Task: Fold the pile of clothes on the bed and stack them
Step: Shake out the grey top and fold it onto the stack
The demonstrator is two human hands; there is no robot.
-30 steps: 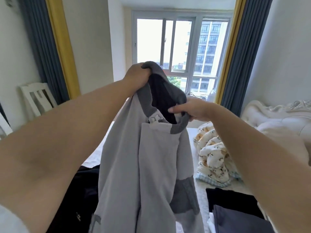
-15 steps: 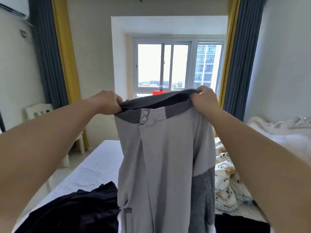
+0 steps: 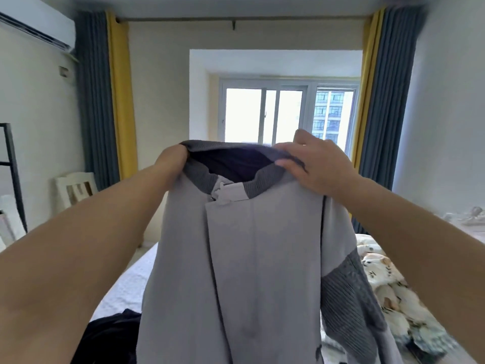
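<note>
A light grey garment (image 3: 257, 258) with a dark grey ribbed waistband and ribbed side panels hangs in the air in front of me, above the bed (image 3: 123, 287). My left hand (image 3: 172, 161) grips the left end of the waistband. My right hand (image 3: 317, 164) holds the right end, thumb over the band and one finger lifted. The waistband gapes open, showing a dark lining. The garment's lower part runs out of the frame at the bottom.
A dark garment (image 3: 110, 337) lies on the bed at the lower left. A patterned cream cloth (image 3: 388, 287) is bunched at the right. A white chair (image 3: 76, 190) and a black rack (image 3: 13, 174) stand by the left wall. The window (image 3: 288, 114) is ahead.
Both hands have raised the grey garment and shifted along its waistband. My view has tilted upward, and the right hand's grip has loosened slightly with a finger lifted.
</note>
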